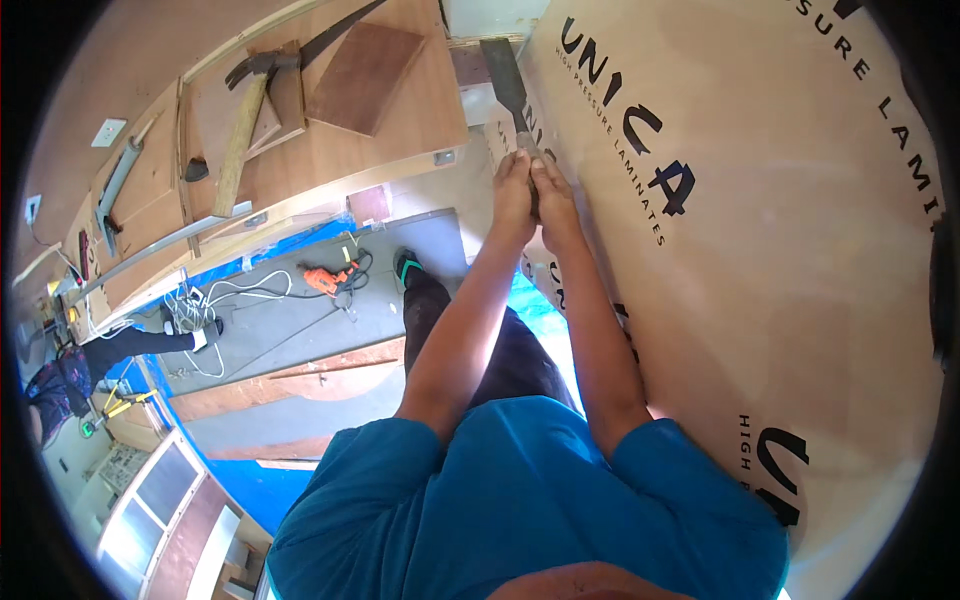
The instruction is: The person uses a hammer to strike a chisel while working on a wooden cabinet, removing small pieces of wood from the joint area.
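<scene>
My arms reach straight ahead and my hands come together on one tool. It looks like a chisel (pixel 504 75), with a wide, flat dark blade narrowing to a neck, pointing away from me. Both my left hand (pixel 514 195) and my right hand (pixel 555 195) are closed round its handle, side by side with thumbs near the neck. The blade's far end is close to a wooden edge (pixel 470 65) by the wall; whether it touches cannot be made out. Just right of my hands stands a large pale laminate sheet (pixel 760 260) with black lettering.
On the wooden worktop at left lie a claw hammer (pixel 245 150), a brown board (pixel 370 80) and a caulking gun (pixel 122 180). An orange power drill (pixel 328 278) and white cables (pixel 190 305) are on the grey floor. Another person (pixel 65 385) is at far left.
</scene>
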Motion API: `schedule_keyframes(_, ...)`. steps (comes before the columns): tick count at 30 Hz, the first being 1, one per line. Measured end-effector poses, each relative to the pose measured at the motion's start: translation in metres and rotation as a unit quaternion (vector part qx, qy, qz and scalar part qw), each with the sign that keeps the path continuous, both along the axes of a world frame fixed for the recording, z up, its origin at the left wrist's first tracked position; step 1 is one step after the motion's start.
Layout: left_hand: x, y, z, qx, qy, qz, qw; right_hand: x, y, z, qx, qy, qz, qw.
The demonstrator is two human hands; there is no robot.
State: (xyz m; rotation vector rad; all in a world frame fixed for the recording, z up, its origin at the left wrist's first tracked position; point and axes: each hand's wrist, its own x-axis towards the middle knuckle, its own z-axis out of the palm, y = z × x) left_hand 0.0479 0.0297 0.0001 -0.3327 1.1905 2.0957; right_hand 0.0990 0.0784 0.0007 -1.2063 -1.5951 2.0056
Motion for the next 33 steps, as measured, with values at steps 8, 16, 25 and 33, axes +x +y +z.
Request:
schedule_keyframes(8,-0.164,-0.196,0.040,-0.410,0.583,0.100,0.694,-0.001,-0.012,0.017,-0.034,-0.046,-0.057,0.997)
schedule_keyframes(16,-0.304,-0.296,0.106,-0.720,0.492,-0.173,0.458,-0.004,0.012,0.042,-0.160,-0.037,0.100,0.981)
schedule_keyframes(25,-0.357,-0.288,0.137,-0.631,0.479,-0.250,0.556,-0.057,0.051,0.047,-0.153,-0.146,0.197,0.957)
schedule_keyframes(33,-0.056,-0.267,0.115,-0.377,0.513,-0.505,0.583,-0.058,0.045,0.024,-0.161,-0.104,0.203,0.960)
